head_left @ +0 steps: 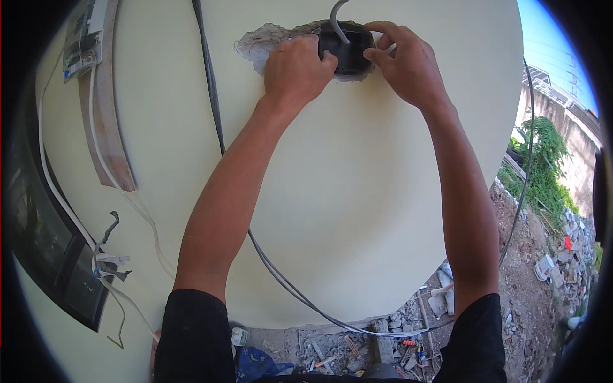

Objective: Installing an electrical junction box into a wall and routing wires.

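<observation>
A black box (348, 52) sits in a rough, chipped hole (258, 46) in a pale cream wall (357, 191). My left hand (295, 69) grips the box's left side with its fingers curled over the edge. My right hand (402, 60) pinches the box's right edge with thumb and fingers. A grey cable (336, 16) rises out of the box toward the top of the view.
A dark cable (214, 108) runs down the wall and curves right along the ground. A wooden board (105, 115) with white wires (64, 198) hangs at left beside a dark window (45, 249). Rubble (396, 332), dirt and greenery (543, 166) lie below and to the right.
</observation>
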{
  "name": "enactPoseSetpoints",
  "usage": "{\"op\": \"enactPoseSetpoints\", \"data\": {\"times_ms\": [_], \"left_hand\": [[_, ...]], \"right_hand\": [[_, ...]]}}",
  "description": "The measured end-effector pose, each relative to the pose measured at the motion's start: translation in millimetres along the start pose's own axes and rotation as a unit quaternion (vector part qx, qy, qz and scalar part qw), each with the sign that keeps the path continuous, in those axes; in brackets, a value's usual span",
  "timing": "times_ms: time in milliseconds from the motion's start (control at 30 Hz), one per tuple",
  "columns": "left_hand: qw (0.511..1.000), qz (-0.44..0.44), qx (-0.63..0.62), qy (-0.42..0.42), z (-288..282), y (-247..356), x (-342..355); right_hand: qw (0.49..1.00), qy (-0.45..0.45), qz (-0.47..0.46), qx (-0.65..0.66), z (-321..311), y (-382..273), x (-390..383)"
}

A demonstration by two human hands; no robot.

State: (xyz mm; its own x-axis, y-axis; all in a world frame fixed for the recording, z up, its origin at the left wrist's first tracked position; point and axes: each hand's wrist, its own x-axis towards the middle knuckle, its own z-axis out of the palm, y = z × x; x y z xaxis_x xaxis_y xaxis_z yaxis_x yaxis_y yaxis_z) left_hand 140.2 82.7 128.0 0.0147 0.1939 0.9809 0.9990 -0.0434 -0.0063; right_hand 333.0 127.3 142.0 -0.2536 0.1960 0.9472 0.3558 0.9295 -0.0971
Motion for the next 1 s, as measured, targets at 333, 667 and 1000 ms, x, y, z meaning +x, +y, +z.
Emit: {"op": "enactPoseSetpoints", "data": {"times_ms": [333, 667, 1000], "left_hand": [[0.959, -0.126, -0.233, -0.101, -36, -9, 11], [0.977, -0.142, -0.149, -0.047, -39, 20, 5], [0.957, -0.149, -0.235, -0.088, -29, -8, 12]], "right_hand": [[1.0, 0.019, 0.021, 0.01, 16, 0, 17], [0.994, -0.047, 0.089, -0.046, -15, -51, 27], [0.995, 0.049, -0.062, -0.067, 16, -12, 3]]}}
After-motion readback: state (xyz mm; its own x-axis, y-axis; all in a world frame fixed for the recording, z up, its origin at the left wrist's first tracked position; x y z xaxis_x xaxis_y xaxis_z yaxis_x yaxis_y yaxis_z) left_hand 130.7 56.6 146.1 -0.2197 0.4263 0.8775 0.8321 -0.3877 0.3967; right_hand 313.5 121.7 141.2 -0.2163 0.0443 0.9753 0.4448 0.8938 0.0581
